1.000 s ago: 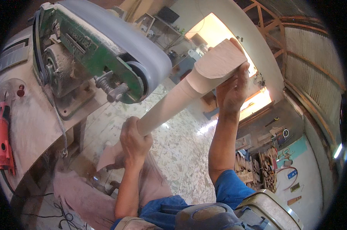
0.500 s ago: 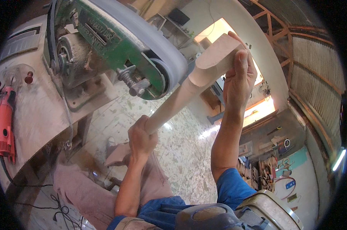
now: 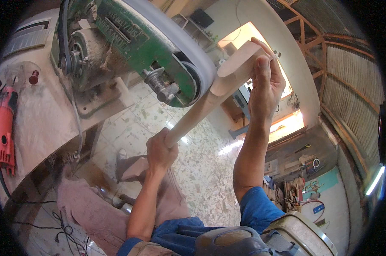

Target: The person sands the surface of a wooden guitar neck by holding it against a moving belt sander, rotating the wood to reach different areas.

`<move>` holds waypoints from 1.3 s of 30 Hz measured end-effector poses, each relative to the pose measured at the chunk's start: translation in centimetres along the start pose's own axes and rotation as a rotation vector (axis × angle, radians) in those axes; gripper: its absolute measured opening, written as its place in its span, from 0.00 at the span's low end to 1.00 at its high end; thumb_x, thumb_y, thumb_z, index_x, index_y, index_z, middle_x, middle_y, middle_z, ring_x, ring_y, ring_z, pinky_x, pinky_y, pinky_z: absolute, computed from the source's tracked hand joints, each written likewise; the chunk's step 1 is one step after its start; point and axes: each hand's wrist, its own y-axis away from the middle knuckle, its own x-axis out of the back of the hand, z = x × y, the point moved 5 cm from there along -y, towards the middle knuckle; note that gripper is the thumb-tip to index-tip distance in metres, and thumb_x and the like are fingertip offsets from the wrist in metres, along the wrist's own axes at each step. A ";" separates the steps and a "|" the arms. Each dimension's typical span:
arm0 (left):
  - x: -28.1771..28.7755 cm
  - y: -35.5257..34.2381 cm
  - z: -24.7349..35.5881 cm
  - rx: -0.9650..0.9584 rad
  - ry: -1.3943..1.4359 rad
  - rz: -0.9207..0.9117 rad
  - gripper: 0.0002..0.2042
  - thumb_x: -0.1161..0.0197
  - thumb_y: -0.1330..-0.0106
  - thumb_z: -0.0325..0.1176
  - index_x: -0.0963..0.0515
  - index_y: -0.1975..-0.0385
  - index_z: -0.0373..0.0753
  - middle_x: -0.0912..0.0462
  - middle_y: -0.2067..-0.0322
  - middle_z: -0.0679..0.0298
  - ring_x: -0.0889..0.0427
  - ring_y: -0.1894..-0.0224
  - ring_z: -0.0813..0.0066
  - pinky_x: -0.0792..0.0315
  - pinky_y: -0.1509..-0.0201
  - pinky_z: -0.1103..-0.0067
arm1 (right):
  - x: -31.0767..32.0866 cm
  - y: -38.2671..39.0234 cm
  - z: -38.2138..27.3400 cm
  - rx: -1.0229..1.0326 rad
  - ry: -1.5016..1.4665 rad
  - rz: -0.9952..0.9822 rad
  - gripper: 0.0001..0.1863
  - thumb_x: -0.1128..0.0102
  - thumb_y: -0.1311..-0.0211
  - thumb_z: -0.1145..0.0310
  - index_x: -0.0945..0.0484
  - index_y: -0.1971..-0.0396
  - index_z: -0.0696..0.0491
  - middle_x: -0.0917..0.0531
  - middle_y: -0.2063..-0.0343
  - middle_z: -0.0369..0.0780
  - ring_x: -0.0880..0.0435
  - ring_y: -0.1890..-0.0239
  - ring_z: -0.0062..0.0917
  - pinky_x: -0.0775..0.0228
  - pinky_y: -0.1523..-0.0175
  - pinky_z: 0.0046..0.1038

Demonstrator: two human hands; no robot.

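A pale wooden piece (image 3: 239, 64) with a round shaft and a thick, flat-faced head slants across the middle. My left hand (image 3: 161, 150) is wrapped round the lower end of its shaft. At the far upper end, my right hand (image 3: 266, 85) grips the head, thumb on the side facing me and fingers partly hidden behind. Just left of the wood is the rounded end of a green belt sander (image 3: 137, 51), its grey belt (image 3: 201, 64) smeared as if running. The neck of the wood lies right at the belt; whether they touch I cannot tell.
A red rotary power tool (image 3: 4, 128) lies on the dusty workbench (image 3: 39, 141) at left. Black cords (image 3: 65, 232) tangle on the floor below. A shoe (image 3: 122, 158) shows near my trouser legs. Wood scraps (image 3: 291, 192) stack by the right wall.
The sander sits lower and further right in view, and the gap between its belt and the wood has narrowed. Both hands keep their hold; my left hand has shifted slightly right.
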 end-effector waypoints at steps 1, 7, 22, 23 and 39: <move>0.1 -0.1 0.0 -0.011 -0.006 0.007 0.04 0.40 0.43 0.27 0.25 0.72 0.35 0.20 0.76 0.46 0.19 0.68 0.40 0.26 0.65 0.58 | -0.1 0.1 -0.1 -0.008 -0.001 0.007 0.28 0.38 0.31 0.47 0.20 0.44 0.56 0.15 0.59 0.42 0.17 0.58 0.21 0.24 0.50 0.26; 0.2 -0.3 -0.5 0.000 -0.016 0.012 0.04 0.40 0.43 0.27 0.25 0.73 0.34 0.20 0.77 0.46 0.19 0.68 0.40 0.27 0.65 0.58 | -0.4 0.9 -0.5 0.025 0.040 0.011 0.29 0.39 0.30 0.46 0.20 0.43 0.56 0.14 0.60 0.41 0.17 0.59 0.21 0.25 0.52 0.24; -1.8 0.1 -2.5 -0.028 0.179 -0.041 0.05 0.39 0.48 0.28 0.26 0.76 0.33 0.24 0.84 0.54 0.21 0.80 0.58 0.29 0.71 0.71 | -1.9 1.6 -2.7 0.090 0.362 0.017 0.33 0.49 0.28 0.40 0.21 0.41 0.54 0.14 0.54 0.42 0.17 0.50 0.23 0.25 0.44 0.28; -1.9 0.2 -2.7 -0.031 0.182 -0.037 0.05 0.39 0.47 0.28 0.25 0.76 0.34 0.24 0.84 0.55 0.21 0.80 0.59 0.29 0.71 0.71 | -1.9 1.5 -2.7 0.103 0.367 0.007 0.33 0.50 0.27 0.40 0.21 0.41 0.54 0.13 0.55 0.41 0.16 0.51 0.23 0.24 0.45 0.27; -2.1 0.0 -2.8 0.096 0.341 -0.232 0.09 0.38 0.53 0.34 0.19 0.77 0.34 0.20 0.83 0.61 0.21 0.79 0.74 0.27 0.70 0.75 | -1.1 1.0 -1.9 0.135 0.451 0.007 0.27 0.42 0.29 0.47 0.19 0.43 0.55 0.16 0.72 0.35 0.18 0.69 0.14 0.25 0.64 0.18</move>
